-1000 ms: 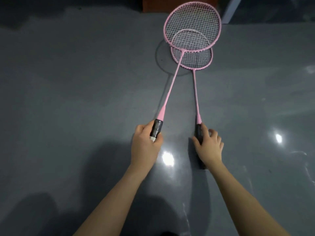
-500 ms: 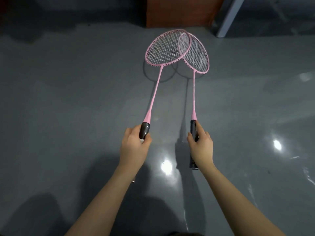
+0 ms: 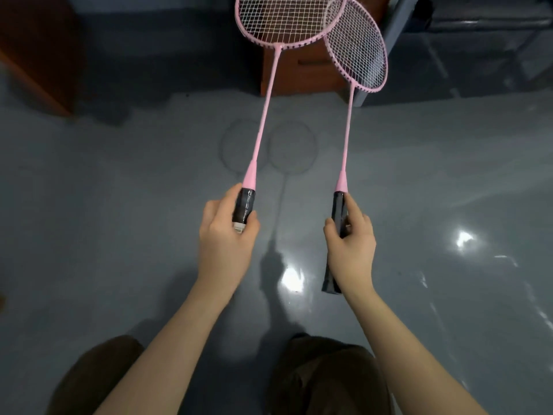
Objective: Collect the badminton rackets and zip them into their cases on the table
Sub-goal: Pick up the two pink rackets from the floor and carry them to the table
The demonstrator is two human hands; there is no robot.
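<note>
I hold two pink badminton rackets with black grips above a glossy grey floor. My left hand (image 3: 227, 238) is closed around the grip of the left racket (image 3: 263, 115), whose head reaches the top edge of the view. My right hand (image 3: 351, 244) grips the handle of the right racket (image 3: 347, 130); the butt of its grip sticks out below my wrist. The two stringed heads overlap near the top. Both rackets are off the floor and cast ring shadows on it. No cases and no table top are in view.
A brown wooden cabinet (image 3: 302, 76) stands behind the racket heads. A grey metal leg (image 3: 383, 46) rises to its right, and another wooden piece (image 3: 33, 52) sits at the far left. My knees (image 3: 326, 378) show at the bottom edge.
The right racket, which lay on the floor, has been lifted by my right hand. Both rackets have risen and the view has pulled back, so my knees now show.
</note>
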